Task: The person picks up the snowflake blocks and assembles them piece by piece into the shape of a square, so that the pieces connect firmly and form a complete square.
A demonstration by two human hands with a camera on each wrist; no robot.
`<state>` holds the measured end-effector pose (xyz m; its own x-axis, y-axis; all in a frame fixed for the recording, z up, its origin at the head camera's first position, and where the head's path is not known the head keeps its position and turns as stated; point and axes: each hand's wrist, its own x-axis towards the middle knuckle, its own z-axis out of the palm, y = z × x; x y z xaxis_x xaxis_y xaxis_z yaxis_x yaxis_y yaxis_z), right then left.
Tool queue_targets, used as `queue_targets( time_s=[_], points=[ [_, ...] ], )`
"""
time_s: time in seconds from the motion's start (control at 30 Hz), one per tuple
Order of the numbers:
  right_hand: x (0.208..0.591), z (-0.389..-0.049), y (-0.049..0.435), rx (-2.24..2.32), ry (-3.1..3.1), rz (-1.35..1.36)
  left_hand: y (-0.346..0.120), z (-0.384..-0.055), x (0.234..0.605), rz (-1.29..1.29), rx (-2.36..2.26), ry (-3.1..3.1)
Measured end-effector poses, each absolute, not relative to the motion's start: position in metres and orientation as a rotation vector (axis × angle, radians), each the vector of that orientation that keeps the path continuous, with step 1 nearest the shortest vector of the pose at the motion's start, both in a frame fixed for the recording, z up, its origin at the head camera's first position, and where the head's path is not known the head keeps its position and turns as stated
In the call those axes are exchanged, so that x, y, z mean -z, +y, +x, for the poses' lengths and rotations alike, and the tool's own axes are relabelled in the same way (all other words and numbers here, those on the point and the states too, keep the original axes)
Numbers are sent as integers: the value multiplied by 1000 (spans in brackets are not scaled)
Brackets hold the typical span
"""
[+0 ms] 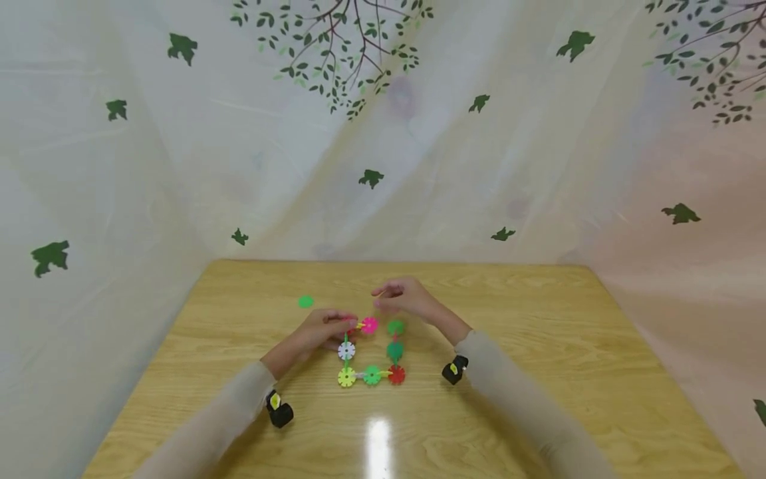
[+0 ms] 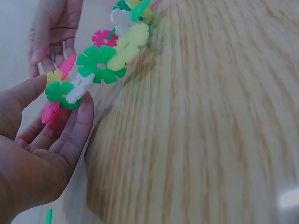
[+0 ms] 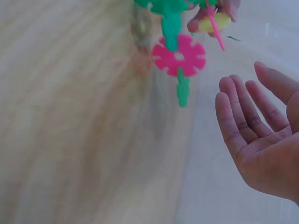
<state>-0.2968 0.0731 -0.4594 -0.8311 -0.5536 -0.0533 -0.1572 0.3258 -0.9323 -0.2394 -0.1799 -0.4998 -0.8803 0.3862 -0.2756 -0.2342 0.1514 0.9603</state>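
A chain of notched plastic snowflake discs forms an almost square loop on the table, with a gap at its far right. My left hand [image 1: 320, 328] grips its far left corner, next to a pink disc [image 1: 369, 325] at the chain's end. In the left wrist view, thumb and fingers pinch a green disc [image 2: 59, 91] joined to pink, yellow and white ones. My right hand [image 1: 408, 298], palm bare and fingers relaxed, hovers beyond the gap. Close to it is the chain's other end, a green disc [image 1: 396, 326]. A red disc [image 1: 397, 374] marks the near right corner.
A loose green disc [image 1: 306, 301] lies on the wooden table [image 1: 538, 332], beyond my left hand. Behind the table's far edge hangs a pale cloth [image 1: 419, 219] printed with leaves and birds. Light reflects off the tabletop near me.
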Motion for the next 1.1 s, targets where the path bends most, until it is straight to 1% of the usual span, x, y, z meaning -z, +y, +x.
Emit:
queue_targets(
  time_s=[0.27,0.37,0.53,0.7,0.93,1.1],
  points=[
    [456,-329,26,1230,2316,-1050,-197,-239,507,145,-1725,1939],
    [459,-341,7,1131,2325,-1128,-200,-239,508,152,-1713,1927],
    [466,-357,-22,973,2291,-1175,-206,-239,507,174,-1718,1898],
    [474,-364,-43,758,2285,-1250,-209,-237,506,186,-1732,1870],
    [477,-365,-59,522,2311,-1346,-210,-238,506,205,-1738,1841],
    [478,-365,-63,426,2387,-1348,-209,-238,506,193,-1729,1849]
  ],
)
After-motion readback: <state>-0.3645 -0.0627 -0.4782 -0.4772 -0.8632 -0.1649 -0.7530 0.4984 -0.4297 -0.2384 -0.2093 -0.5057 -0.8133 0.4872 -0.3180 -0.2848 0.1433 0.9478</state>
